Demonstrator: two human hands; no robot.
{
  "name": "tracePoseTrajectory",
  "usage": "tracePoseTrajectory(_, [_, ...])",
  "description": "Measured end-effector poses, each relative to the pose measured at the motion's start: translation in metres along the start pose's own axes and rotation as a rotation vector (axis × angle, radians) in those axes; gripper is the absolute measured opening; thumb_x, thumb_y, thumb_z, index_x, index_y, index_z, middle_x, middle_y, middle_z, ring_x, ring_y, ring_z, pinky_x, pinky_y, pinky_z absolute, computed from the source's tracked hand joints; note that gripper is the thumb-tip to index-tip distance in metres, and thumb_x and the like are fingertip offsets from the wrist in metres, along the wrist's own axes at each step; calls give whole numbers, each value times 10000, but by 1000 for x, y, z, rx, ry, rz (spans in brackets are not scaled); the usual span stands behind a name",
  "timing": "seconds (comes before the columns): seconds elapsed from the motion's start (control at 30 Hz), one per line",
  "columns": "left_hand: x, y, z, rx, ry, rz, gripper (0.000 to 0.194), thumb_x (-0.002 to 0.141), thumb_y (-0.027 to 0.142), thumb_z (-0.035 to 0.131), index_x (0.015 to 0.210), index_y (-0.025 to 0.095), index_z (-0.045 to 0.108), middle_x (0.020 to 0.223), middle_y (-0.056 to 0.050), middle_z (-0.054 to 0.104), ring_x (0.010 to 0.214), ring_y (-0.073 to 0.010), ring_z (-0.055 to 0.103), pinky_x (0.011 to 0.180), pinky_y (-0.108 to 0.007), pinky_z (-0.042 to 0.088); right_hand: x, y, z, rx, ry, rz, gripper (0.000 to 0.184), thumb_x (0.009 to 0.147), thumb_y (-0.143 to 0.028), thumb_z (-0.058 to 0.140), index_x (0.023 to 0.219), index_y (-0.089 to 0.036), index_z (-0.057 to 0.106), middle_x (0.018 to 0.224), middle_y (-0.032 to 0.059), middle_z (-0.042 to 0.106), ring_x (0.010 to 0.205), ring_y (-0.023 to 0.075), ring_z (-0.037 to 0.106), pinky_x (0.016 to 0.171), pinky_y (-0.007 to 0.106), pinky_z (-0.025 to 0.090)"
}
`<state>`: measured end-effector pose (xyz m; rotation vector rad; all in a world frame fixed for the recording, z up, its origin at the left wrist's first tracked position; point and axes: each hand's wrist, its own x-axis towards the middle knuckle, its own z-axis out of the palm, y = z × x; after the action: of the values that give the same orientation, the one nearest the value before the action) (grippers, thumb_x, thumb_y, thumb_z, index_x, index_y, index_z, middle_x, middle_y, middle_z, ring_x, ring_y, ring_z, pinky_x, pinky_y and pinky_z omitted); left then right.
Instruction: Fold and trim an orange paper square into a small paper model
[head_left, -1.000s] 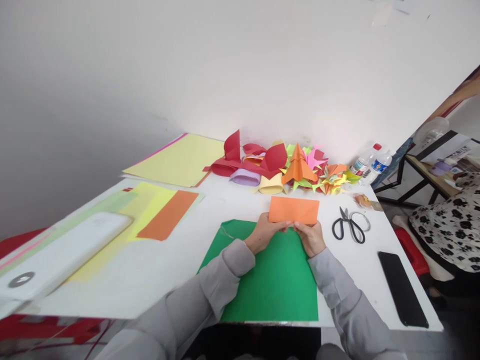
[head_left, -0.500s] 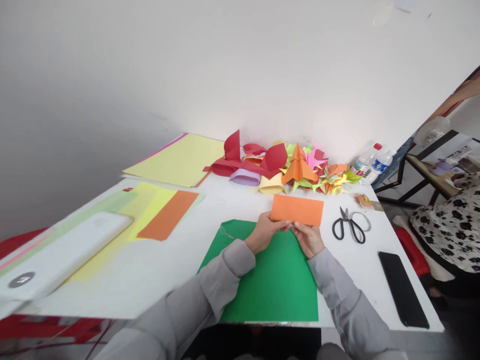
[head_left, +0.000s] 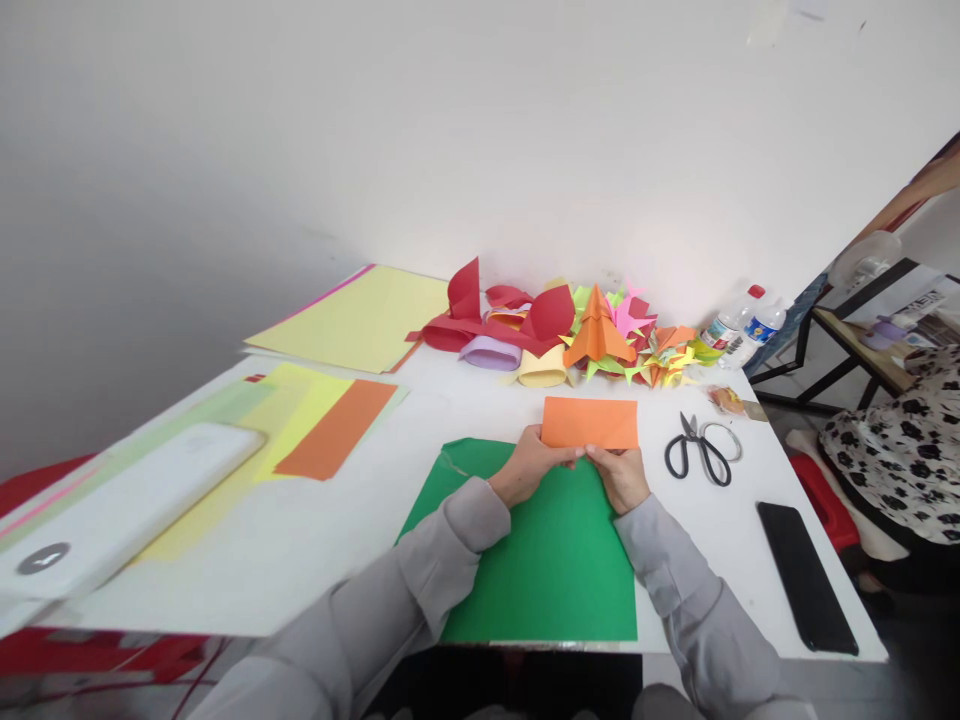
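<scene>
I see the left hand and the right hand pinching the near edge of a small orange paper with their fingers. It is by the far edge of a big green sheet on the white table, near black scissors.

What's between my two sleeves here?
Between your left sleeve and right sleeve, the head view shows green paper on the table, nearer you than the held orange paper.

Plain grey long sleeves, loose creased fabric, a broad band-like cuff on the left, bare hands
</scene>
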<state>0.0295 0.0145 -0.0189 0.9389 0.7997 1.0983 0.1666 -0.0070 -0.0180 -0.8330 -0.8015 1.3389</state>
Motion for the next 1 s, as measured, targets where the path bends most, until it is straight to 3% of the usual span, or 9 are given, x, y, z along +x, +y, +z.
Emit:
tracePoseTrajectory(0.53, [0,10,1,-27,29,0,302,463,210,806,721,107,686,673,-36,665,544,-115,541,508,-250,451,1,-4,-1,-4,31,-63,475,553,-168,818,996,-157,650,907,68,739,864,236,675,874,417,507])
tracePoseTrajectory(0.83, [3,14,-6,-84,30,15,402,486,184,809,868,98,718,754,-64,697,581,-115,546,521,-244,443,8,-8,-11,1,125,-59,464,523,-158,819,956,-180,654,874,34,728,745,185,654,744,344,540])
tracePoseTrajectory(1.0, [4,14,-9,-73,78,13,399,463,197,830,831,97,716,600,-2,628,499,-96,527,514,-250,442,9,-9,-14,-12,149,-44,438,517,-164,816,924,-177,655,746,10,707,714,183,641,693,329,531])
